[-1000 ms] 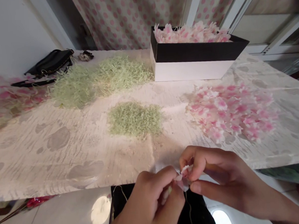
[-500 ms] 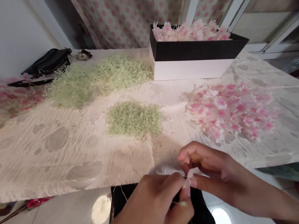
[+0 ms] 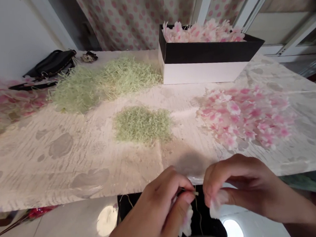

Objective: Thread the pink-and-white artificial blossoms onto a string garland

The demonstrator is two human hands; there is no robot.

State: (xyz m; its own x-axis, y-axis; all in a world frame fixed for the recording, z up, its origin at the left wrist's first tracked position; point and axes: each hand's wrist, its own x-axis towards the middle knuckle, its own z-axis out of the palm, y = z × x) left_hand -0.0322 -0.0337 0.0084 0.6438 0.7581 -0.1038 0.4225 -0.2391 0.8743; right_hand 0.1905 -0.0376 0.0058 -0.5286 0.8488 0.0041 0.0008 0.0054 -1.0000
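Observation:
At the table's near edge my left hand [image 3: 164, 208] pinches a thin pale green stem [image 3: 196, 193] between thumb and forefinger, and a pale pink fabric flower [image 3: 187, 224] hangs below its fingers. My right hand [image 3: 237, 187] is just to the right, fingers curled in a pinch on a small white-pink petal [image 3: 215, 205]. The two hands are a finger's width apart. A thin thread [image 3: 199, 216] hangs down between them.
On the patterned tablecloth [image 3: 68, 153] lie a small green stem pile [image 3: 142, 125], a bigger one [image 3: 101, 82], and loose pink flowers [image 3: 244, 116]. A black-and-white box [image 3: 205, 61] of pink flowers stands at the back. A black bag [image 3: 50, 64] lies far left.
My hands have drawn apart and dropped slightly. The flower that both pinched together now hangs under my left hand, while my right holds a separate petal.

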